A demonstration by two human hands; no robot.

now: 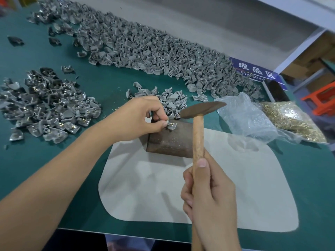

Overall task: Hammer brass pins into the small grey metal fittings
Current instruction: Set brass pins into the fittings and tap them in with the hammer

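A small grey fitting lies on top of a rusty brown metal cylinder that stands on a grey mat. My left hand pinches the fitting, with a brass pin visible at its fingertips. My right hand grips the wooden handle of a hammer. The dark hammer head hovers just above and right of the fitting.
A long heap of grey fittings runs across the back of the green table. A pile with brass pins fitted lies at left. A clear bag and a bag of brass pins sit right. A blue sign lies behind.
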